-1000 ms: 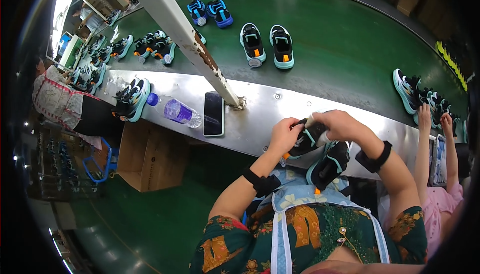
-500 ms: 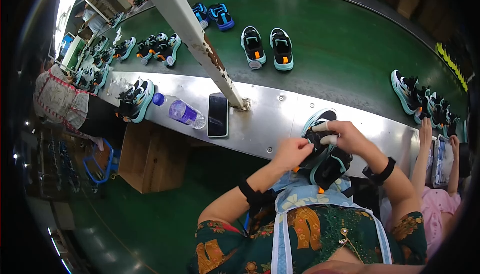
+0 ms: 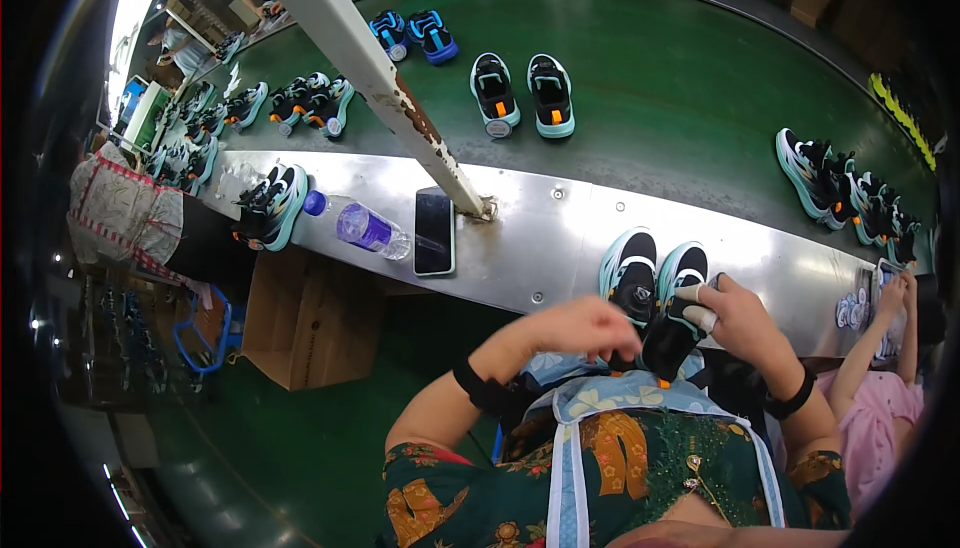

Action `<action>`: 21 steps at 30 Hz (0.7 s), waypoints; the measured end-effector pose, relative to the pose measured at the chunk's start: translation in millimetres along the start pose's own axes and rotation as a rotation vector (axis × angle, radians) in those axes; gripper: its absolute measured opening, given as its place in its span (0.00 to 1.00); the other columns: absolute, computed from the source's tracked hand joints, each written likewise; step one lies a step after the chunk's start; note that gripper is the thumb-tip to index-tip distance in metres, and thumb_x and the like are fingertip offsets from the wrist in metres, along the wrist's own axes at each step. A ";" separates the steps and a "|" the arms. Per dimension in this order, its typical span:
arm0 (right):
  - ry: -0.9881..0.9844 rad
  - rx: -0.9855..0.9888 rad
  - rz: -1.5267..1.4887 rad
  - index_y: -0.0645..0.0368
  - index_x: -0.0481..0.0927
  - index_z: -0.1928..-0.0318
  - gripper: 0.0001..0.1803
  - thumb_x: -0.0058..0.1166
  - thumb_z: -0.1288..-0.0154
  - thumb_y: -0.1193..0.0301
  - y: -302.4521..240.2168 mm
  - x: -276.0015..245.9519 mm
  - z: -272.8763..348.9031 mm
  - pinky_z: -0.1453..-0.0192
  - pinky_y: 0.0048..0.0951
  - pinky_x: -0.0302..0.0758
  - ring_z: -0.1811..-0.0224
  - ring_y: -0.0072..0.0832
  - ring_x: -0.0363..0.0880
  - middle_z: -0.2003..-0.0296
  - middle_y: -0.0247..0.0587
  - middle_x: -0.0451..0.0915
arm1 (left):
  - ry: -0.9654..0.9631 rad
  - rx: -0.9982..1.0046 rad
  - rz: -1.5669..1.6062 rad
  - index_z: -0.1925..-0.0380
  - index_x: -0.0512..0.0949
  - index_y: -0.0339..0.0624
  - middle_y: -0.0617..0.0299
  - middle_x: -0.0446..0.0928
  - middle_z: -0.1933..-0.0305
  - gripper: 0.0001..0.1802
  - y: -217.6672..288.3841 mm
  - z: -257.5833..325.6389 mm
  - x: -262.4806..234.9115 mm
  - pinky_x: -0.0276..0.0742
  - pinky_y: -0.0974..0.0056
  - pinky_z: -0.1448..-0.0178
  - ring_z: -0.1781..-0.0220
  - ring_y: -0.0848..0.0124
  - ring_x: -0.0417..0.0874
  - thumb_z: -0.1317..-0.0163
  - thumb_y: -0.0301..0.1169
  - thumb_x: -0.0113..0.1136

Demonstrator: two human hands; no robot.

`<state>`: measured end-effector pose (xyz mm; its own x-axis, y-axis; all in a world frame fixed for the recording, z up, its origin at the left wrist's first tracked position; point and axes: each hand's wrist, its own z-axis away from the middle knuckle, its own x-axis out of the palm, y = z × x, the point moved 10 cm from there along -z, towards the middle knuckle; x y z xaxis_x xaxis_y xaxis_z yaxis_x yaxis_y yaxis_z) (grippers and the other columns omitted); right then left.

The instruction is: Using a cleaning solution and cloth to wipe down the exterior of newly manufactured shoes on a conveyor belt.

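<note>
Fingers of the right hand (image 3: 745, 323), half curled and two of them in pale covers, rested against the upper of the right shoe (image 3: 684, 266); whether they pinched it could not be told. Blurred and loosely curled, the left hand (image 3: 585, 330) was over the heel end of the left shoe (image 3: 630, 273), and it was unclear if it had hold of anything. Both black-and-mint shoes were side by side, right of centre in the frame's lower half, toes toward the top. A broad green work surface (image 3: 660, 78) filled the upper part, edged by a steel ledge (image 3: 520, 218). Largest of the containers was an open cardboard box (image 3: 328, 346) at lower left, its brown inner wall showing. Left of it was a blue basket (image 3: 232, 332), its contents too dim to tell. On the ledge, left of centre, a clear bottle (image 3: 363, 228) with a purple cap lay on its side, a phone (image 3: 434, 233) just right of it. Smallest were pale round discs (image 3: 852, 308) at the right of the frame.
</note>
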<state>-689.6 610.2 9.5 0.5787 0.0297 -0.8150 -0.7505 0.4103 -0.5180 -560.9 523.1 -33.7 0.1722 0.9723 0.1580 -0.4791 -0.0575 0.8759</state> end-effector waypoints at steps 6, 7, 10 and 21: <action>0.105 0.000 -0.324 0.52 0.82 0.51 0.16 0.62 0.42 0.69 7.2 -5.2 12.1 0.63 0.38 0.73 0.69 0.44 0.75 0.69 0.50 0.73 | 0.341 0.381 -0.445 0.59 0.80 0.41 0.58 0.77 0.58 0.13 25.3 -35.6 -45.9 0.73 0.64 0.52 0.56 0.67 0.77 0.40 0.36 0.62; 0.107 0.010 -0.327 0.52 0.82 0.51 0.16 0.62 0.42 0.69 9.5 1.4 12.9 0.63 0.38 0.73 0.69 0.44 0.75 0.69 0.50 0.73 | 0.353 0.399 -0.560 0.62 0.80 0.42 0.57 0.73 0.61 0.12 29.6 -37.5 -30.6 0.72 0.60 0.53 0.56 0.62 0.75 0.43 0.35 0.65; 0.340 0.022 -0.004 0.55 0.81 0.52 0.18 0.64 0.44 0.68 16.4 5.6 14.8 0.65 0.37 0.72 0.69 0.41 0.77 0.71 0.48 0.74 | 0.429 0.443 -0.574 0.63 0.80 0.43 0.58 0.72 0.63 0.12 30.5 -38.5 -21.6 0.70 0.59 0.53 0.58 0.59 0.74 0.45 0.35 0.67; 0.231 -0.051 -0.234 0.54 0.80 0.53 0.17 0.65 0.44 0.66 15.4 4.1 4.0 0.61 0.39 0.74 0.67 0.45 0.77 0.69 0.49 0.77 | 0.389 0.484 -0.482 0.50 0.79 0.47 0.63 0.77 0.63 0.22 30.7 -34.4 -20.0 0.66 0.59 0.46 0.54 0.61 0.70 0.48 0.28 0.64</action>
<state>-697.4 620.3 -0.8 0.6540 -0.2696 -0.7069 -0.6245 0.3351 -0.7055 -608.7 509.7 -25.7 -0.0911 0.9192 -0.3831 0.0156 0.3859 0.9224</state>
